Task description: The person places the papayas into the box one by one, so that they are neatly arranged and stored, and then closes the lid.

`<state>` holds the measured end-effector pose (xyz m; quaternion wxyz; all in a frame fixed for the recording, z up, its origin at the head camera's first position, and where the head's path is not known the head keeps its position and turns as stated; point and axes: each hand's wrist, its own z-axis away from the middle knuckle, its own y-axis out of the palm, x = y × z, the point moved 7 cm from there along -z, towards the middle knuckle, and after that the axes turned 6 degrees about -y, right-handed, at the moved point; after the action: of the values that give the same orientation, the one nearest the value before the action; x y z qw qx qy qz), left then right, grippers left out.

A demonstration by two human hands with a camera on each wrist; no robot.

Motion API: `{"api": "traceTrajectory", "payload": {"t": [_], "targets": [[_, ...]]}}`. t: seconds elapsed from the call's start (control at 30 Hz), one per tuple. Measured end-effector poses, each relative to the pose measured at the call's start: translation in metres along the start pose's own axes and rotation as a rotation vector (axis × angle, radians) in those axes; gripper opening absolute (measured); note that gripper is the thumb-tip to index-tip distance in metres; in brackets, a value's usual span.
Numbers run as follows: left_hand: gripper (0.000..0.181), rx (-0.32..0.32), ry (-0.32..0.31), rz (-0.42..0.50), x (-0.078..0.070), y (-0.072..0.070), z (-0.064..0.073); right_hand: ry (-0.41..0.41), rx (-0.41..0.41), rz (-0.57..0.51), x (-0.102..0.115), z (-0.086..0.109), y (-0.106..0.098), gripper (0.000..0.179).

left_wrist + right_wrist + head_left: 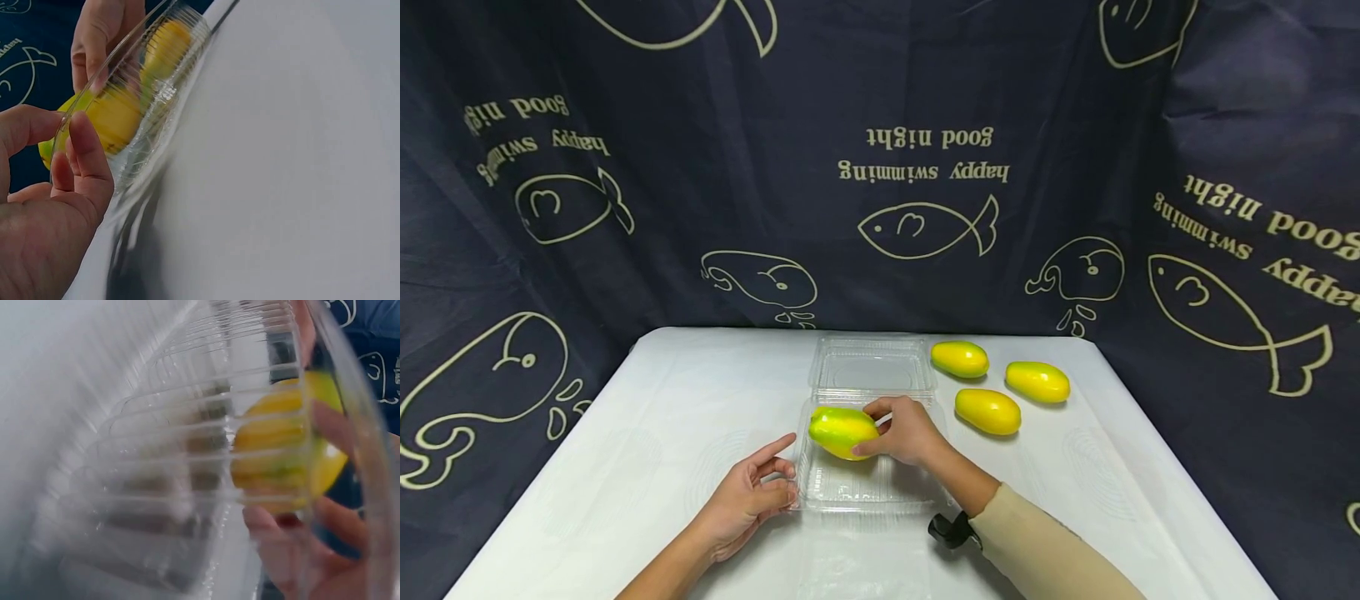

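Note:
My right hand (904, 429) grips a yellow-green papaya (842, 431) by its right end, over the base of a clear plastic clamshell box (880, 505). In the right wrist view, this papaya (281, 447) shows through the ribbed clear wall, with fingers around it. At the box's left side, my left hand (748, 500) holds the rim; the left wrist view shows the thumb and a finger of the left hand (56, 187) pinching that thin edge. The box lies unfolded, its lid (874, 367) flat at the far side.
Right of the box, three more papayas lie on the white table: one (959, 359) beside the lid, one (1037, 382) farther right, and one (988, 412) nearer. A dark curtain (925, 100) with fish drawings hangs behind the table.

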<state>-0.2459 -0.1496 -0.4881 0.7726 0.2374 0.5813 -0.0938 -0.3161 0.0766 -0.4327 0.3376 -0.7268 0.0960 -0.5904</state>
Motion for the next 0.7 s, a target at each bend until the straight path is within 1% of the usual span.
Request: {"api": "traceTrajectory", "payload": {"t": [0.2,0.33,0.5,0.7], "targets": [[0.095,0.002,-0.003,0.002,-0.0004,-0.0005,-0.0001,-0.009,-0.010,0.051,0.0013,-0.0021,0.0020,0.065],[0.095,0.001,-0.007,0.004,-0.0001,-0.0012,0.0003,0.005,-0.019,0.074,-0.0010,-0.0037,0.0034,0.065],[0.096,0.010,-0.010,0.003,-0.0002,-0.0012,0.0010,0.034,-0.015,0.051,-0.0043,-0.0044,0.0070,0.063],[0.096,0.016,-0.011,0.002,-0.0011,-0.0004,0.0020,0.033,-0.015,0.017,-0.0016,-0.0041,0.0088,0.060]]}}
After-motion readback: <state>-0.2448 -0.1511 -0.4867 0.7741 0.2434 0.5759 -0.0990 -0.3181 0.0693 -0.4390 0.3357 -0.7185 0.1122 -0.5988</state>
